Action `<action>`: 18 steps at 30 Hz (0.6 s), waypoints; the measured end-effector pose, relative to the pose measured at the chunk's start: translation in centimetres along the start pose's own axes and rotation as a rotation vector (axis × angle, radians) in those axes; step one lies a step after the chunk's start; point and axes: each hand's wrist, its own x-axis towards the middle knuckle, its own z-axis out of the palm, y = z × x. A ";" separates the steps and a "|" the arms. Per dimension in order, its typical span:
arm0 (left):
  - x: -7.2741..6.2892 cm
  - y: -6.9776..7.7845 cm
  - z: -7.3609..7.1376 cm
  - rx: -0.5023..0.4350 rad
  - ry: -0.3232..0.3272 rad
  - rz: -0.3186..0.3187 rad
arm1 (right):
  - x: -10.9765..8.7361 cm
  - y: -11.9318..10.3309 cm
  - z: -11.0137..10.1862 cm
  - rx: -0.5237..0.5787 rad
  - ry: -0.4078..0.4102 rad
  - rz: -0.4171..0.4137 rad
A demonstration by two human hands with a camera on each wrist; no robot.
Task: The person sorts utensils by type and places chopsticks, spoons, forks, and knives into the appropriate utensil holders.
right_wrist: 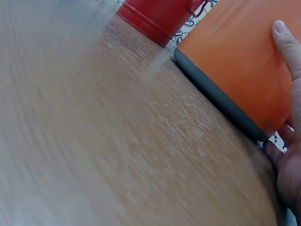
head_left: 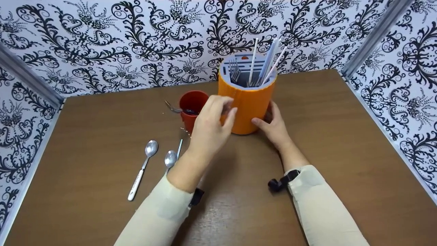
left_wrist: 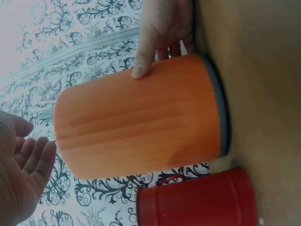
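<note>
An orange cutlery holder (head_left: 247,106) with a grey slotted top (head_left: 244,59) stands upright on the table. Forks (head_left: 235,71) and several pale straws or sticks (head_left: 269,59) poke out of it. My right hand (head_left: 275,128) grips the holder low on its right side, thumb (right_wrist: 284,40) on the front and fingers partly hidden behind. In front of the holder's left side, my left hand (head_left: 213,123) is raised with loosely bent fingers; the left wrist view shows this hand (left_wrist: 23,174) holding nothing. A red mug (head_left: 191,118) stands just left of the holder, partly covered by that hand.
A fork (head_left: 172,107) leans out of the red mug. On the table's left lie a spoon with a white handle (head_left: 138,179), another spoon (head_left: 170,159) partly under the left arm, and a thin metallic handle (head_left: 180,147). Patterned walls (head_left: 136,44) bound the back and sides.
</note>
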 end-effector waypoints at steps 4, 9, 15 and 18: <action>-2.0 -0.8 -0.4 0.012 0.010 -0.034 | 0.3 0.5 -0.1 0.003 -0.002 -0.006; -4.3 -1.8 -1.1 0.020 0.005 -0.080 | 0.3 -0.1 0.0 -0.015 -0.010 0.016; -6.2 -2.9 -2.0 0.034 0.003 -0.120 | 0.5 1.0 -0.2 -0.020 0.003 0.022; -6.7 -3.2 -2.3 0.033 -0.012 -0.157 | 0.5 1.2 -0.3 -0.028 0.004 0.020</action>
